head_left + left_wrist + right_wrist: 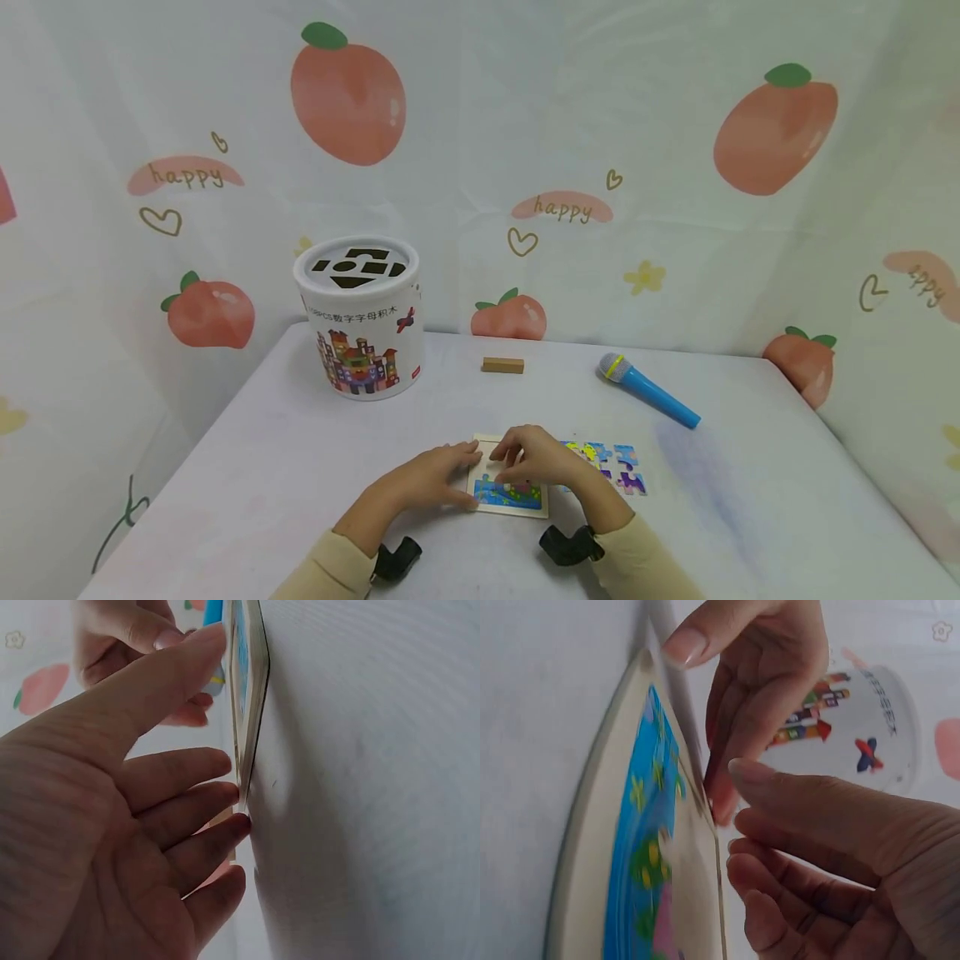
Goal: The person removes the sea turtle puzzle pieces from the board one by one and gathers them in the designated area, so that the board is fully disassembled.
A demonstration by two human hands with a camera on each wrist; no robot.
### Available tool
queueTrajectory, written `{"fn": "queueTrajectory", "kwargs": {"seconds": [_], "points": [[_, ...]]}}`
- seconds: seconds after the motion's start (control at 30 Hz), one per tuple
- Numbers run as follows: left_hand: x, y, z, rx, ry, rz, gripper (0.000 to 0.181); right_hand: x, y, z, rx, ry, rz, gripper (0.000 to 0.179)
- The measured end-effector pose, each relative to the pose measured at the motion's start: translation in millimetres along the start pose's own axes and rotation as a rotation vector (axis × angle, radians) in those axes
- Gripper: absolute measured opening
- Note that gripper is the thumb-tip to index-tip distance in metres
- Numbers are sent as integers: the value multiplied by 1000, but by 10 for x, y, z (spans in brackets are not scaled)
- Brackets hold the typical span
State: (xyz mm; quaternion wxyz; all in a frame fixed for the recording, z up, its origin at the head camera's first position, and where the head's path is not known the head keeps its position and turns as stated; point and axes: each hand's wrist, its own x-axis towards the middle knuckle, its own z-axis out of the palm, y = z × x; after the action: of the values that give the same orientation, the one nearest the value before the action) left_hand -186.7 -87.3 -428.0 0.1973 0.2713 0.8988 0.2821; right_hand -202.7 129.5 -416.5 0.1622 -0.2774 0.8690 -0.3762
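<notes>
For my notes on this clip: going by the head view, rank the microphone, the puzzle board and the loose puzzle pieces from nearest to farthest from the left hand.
1. Puzzle board: right at the left hand, on its right side.
2. Loose puzzle pieces: just right of the board.
3. Microphone: farther back on the table, to the right.

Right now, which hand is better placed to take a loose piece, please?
Likely the right hand, nearer the loose pieces; the left hand is at the opposite side of the board.
</notes>
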Motion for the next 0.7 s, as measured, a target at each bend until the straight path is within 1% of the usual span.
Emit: {"fn": "queueTrajectory", "kwargs": {"seconds": [0.1,0.13,0.23,0.33,0.37,0.5,0.7], "points": [[-10,-25,-2,-6,-11,20,71,41,-48,66,-2,-12,27,23],[-15,-31,-2,10,-16,29,72,51,-57,85,-6,-11,36,23],[-29,-31,-12,11,-23,44,74,74,-66,137,-28,0,66,22],[-36,-31,-18,13,-22,42,74,89,-62,184,-41,3,75,19],[-36,-32,-17,-5,-20,35,74,92,-59,198,-39,2,78,18],[-36,-37,-8,-6,-19,24,74,92,-67,232,-21,2,73,14],[-43,-18,-4,-4,-19,13,74,70,-91,240,4,24,116,10]]}}
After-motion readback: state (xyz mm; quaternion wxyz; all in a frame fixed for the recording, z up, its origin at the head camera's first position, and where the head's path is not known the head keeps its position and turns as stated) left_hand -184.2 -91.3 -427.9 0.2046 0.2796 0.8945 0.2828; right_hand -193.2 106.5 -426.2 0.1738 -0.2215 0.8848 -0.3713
